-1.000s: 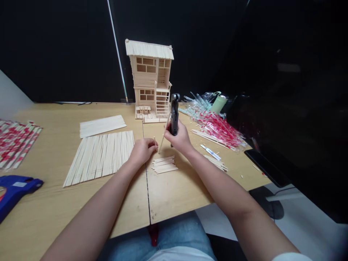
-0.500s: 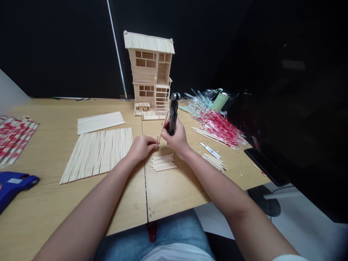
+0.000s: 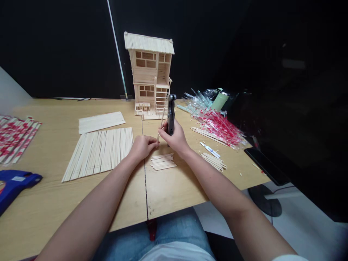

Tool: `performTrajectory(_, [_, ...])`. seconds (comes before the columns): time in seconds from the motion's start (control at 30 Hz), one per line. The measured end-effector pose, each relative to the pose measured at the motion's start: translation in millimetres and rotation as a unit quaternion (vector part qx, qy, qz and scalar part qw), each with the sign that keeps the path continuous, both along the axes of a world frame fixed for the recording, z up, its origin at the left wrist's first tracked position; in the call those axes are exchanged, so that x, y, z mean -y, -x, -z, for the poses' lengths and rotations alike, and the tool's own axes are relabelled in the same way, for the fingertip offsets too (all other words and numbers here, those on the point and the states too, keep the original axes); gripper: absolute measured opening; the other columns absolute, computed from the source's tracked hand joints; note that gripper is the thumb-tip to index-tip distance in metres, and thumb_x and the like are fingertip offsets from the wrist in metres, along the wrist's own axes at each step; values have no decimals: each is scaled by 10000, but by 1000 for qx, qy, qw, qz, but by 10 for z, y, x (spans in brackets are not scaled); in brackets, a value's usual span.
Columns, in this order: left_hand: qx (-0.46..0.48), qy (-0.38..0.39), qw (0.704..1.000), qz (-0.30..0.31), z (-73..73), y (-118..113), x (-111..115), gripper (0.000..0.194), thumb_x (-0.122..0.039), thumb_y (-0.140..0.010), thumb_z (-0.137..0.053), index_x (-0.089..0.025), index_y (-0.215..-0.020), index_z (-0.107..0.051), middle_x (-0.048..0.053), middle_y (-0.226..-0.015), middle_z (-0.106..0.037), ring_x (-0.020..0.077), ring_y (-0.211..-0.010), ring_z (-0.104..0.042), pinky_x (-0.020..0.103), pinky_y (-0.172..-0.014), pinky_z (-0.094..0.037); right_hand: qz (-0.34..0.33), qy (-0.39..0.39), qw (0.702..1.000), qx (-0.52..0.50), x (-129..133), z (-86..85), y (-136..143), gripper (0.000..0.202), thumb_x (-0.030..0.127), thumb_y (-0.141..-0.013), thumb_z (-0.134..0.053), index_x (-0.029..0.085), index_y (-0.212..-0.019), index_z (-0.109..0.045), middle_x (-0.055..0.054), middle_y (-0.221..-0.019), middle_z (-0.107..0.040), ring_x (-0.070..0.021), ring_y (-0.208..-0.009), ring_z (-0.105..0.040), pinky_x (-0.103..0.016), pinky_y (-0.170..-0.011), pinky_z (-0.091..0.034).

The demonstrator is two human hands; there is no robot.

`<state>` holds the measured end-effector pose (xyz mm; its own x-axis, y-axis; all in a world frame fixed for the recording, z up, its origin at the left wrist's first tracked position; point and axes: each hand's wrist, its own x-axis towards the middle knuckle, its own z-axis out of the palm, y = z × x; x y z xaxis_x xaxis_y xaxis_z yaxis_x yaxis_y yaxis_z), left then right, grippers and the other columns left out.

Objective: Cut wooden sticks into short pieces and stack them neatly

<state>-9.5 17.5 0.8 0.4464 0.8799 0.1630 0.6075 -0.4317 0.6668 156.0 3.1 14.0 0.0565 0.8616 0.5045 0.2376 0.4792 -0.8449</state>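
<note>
Places taken from the stick house (image 3: 149, 76). Far left of it: red-and-white patterned strips (image 3: 20, 137), with a blue tool (image 3: 16, 185) nearer the wearer; both outside the hands' working space, likely parked there.

Closer in, left and front of the house: small slat panel (image 3: 102, 123) and, just nearer, large slat panel (image 3: 99, 156). Both lie flat, slats side by side, presumably to keep them even.

Directly in front of the house: left hand (image 3: 141, 148), low, thumb and forefinger pinched together on a stick end (image 3: 158, 141); the low position probably steadies it. Same piece as the thin stick (image 3: 163, 117) above, or a second one against it? Overlapped, cannot tell.

Thin stick rises near-upright, slightly tilted, before the house steps. Nearer the wearer, row of short sticks (image 3: 163, 161), roughly parallel, perhaps for easy picking.

Slightly right of the house front: right hand (image 3: 176, 137), fingertips closed on the thin stick, dark hand tool (image 3: 171, 116) gripped upright too, seemingly to save putting it down.

Right of the house: plastic wrappers (image 3: 217, 127), pushed aside, I judge; nearer, small knife (image 3: 211, 149) beside loose sticks (image 3: 213, 162), within reach.
</note>
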Motion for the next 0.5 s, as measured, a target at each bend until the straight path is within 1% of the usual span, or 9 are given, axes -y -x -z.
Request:
performTrajectory(0.07, [-10, -8, 1000, -3, 18, 9, -11, 227, -348, -832, -636, -204, -859, -809, 28, -797, -782, 187, -688, -667, 276, -662, -418, -26, 26, 999, 22, -2, 45, -28, 223, 283, -772, -675, 239, -915, -509, 14, -856, -648, -141, -685, -614, -277, -678, -507])
performTrajectory(0.13, [-16, -13, 1000, -4, 33, 17, -19, 228, -340, -839, -623, -209, -851, -809, 28, -791, -780, 186, -688, -667, 277, -654, -407, -31, 35, 998, 48, -1, 83, -51, 217, 280, -762, -691, 231, -887, -521, 14, -831, -650, -152, -701, -626, -280, -680, -506])
performTrajectory(0.27, [-21, -21, 1000, 0, 47, 30, -28, 225, -320, -843, -612, -207, -843, -807, 30, -796, -780, 188, -709, -677, 277, -666, -403, -12, 33, 996, 78, 2, 118, -63, 209, 290, -755, -702, 227, -838, -521, 22, -777, -634, -162, -716, -615, -284, -693, -493])
performTrajectory(0.5, [4, -13, 1000, -1, 60, 17, -23, 196, -296, -823, -632, -206, -830, -806, 19, -797, -782, 188, -729, -687, 268, -674, -413, 6, 35, 996, 83, 26, 114, -37, 210, 291, -753, -693, 230, -830, -508, 28, -760, -625, -161, -692, -594, -282, -680, -472])
